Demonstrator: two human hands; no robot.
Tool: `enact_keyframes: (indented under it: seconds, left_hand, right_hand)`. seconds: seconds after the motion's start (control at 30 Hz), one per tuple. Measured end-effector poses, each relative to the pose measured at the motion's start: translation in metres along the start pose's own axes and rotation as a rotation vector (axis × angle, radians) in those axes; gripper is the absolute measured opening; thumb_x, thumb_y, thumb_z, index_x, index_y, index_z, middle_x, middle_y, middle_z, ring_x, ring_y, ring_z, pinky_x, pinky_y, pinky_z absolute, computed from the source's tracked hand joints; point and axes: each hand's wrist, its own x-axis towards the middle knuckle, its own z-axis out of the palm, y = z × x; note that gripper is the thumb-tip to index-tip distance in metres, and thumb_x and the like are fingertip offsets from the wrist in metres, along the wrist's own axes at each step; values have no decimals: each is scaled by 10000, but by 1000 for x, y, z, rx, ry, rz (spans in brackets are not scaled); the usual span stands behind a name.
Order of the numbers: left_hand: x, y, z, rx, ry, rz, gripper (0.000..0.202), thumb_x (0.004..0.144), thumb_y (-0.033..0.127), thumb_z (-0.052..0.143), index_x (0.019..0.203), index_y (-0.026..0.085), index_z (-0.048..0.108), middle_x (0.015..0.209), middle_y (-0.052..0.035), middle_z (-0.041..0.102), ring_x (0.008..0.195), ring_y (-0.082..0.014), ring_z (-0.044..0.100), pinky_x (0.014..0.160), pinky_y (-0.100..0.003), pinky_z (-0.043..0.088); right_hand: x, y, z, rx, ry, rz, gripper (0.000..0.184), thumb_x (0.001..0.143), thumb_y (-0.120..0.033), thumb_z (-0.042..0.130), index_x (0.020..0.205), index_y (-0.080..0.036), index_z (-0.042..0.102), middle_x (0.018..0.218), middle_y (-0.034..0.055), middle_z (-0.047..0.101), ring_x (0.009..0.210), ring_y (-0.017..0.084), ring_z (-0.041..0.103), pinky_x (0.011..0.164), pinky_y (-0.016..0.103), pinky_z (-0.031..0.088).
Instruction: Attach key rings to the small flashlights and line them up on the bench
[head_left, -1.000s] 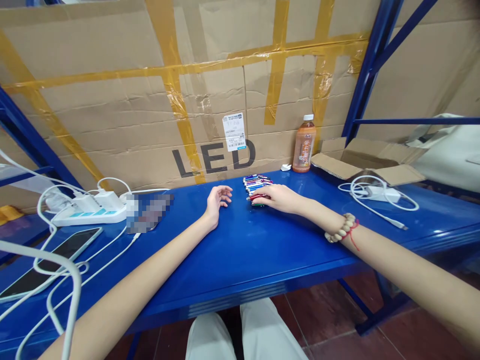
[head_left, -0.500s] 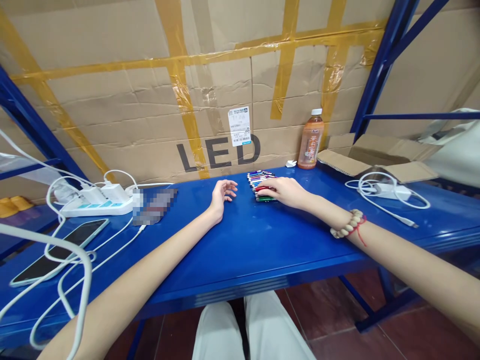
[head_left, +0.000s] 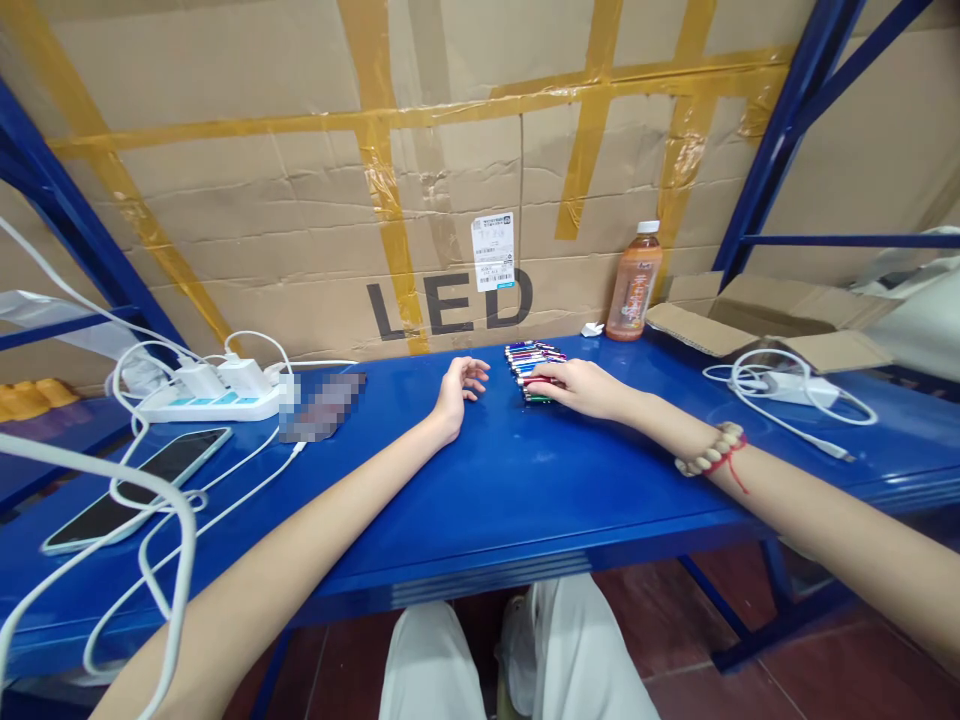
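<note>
Several slim pens in blue, red, green and silvery colours lie side by side in a row on the blue table, near its back edge. My right hand, with a beaded bracelet at the wrist, is over the near end of this row. Its thumb and fingers close around a red pen there; the palm hides part of the row. To the left of the pens, my left hand rests on its side on the tabletop. Those fingers are loosely curled and apart, with nothing in them.
A drink bottle and a small white piece stand behind the pens. On the right are a charger with cable and an opened carton. A power strip, phone and white cables lie left. Behind rises a large cardboard box.
The camera view has swung slightly left, so everything sits further right in the picture. Both hands keep nearly the same place and pose on the table.
</note>
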Motion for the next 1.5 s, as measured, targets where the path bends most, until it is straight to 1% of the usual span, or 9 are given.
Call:
enact_keyframes:
  seconds: [0.1, 0.2, 0.3, 0.43, 0.63, 0.9, 1.1, 1.37, 1.5]
  left_hand:
    - [1, -1, 0, 0, 5, 13, 302, 758, 326, 337, 684, 141, 564, 688, -39, 537, 552, -93, 486, 473, -188, 322]
    - [2, -3, -1, -2, -1, 22, 302, 760, 331, 341, 686, 142, 564, 688, -36, 533, 552, -92, 480, 480, -190, 321]
    - [3, -5, -2, -1, -10, 24, 300, 758, 336, 344, 682, 144, 561, 689, -34, 534, 550, -93, 478, 482, -194, 320]
    - [4, -7, -2, 9, -15, 30, 307, 759, 343, 339, 684, 144, 560, 692, -33, 537, 548, -93, 477, 477, -197, 311]
    - [5, -8, -2, 8, -20, 36, 308, 753, 347, 343, 681, 144, 563, 695, -37, 540, 548, -97, 474, 476, -203, 305]
    - [6, -9, -3, 5, -23, 32, 320, 754, 354, 344, 682, 144, 575, 697, -38, 538, 552, -96, 472, 480, -202, 311]
    - [5, -9, -4, 9, -22, 37, 307, 757, 336, 339, 690, 141, 567, 698, -36, 534, 550, -91, 467, 480, -198, 313]
    - [7, -10, -5, 16, -40, 34, 324, 767, 352, 332, 694, 142, 567, 704, -37, 530, 557, -91, 473, 476, -194, 312]
    - [5, -8, -4, 30, -38, 31, 327, 762, 356, 333, 700, 139, 569, 708, -40, 528, 568, -94, 477, 486, -196, 317]
  right_hand:
    - [0, 1, 1, 16, 44, -45, 350, 908, -422, 352, 1084, -236, 589, 1034, 31, 643, 874, 177, 597, 722, 266, 425]
    - [1, 1, 2, 9, 62, -40, 356, 897, -428, 375, 1119, -228, 570, 1003, 38, 648, 819, 174, 601, 685, 261, 425]
    - [0, -1, 1, -3, 40, -23, 346, 880, -432, 415, 1108, -229, 577, 943, 29, 662, 754, 164, 601, 622, 243, 413]
    - [0, -1, 3, -15, -4, -39, 335, 879, -436, 414, 1075, -241, 603, 947, 25, 669, 778, 168, 607, 631, 240, 417]
    - [0, -2, 2, 8, -34, -11, 349, 862, -470, 423, 1037, -239, 617, 913, 22, 678, 795, 179, 616, 635, 248, 432]
    - [0, 0, 3, 21, -57, -38, 369, 863, -490, 408, 1070, -262, 610, 998, 19, 666, 863, 193, 619, 688, 276, 454]
    - [0, 1, 5, 9, -48, -41, 388, 851, -518, 416, 1069, -266, 615, 1012, 15, 665, 881, 197, 621, 731, 294, 464]
    - [1, 4, 6, 11, -4, -102, 349, 883, -450, 400, 1063, -254, 625, 1052, 17, 654, 946, 193, 607, 775, 293, 466]
    - [0, 4, 6, -14, 11, -95, 344, 887, -439, 399, 1062, -249, 626, 1035, 13, 661, 931, 192, 611, 749, 284, 465]
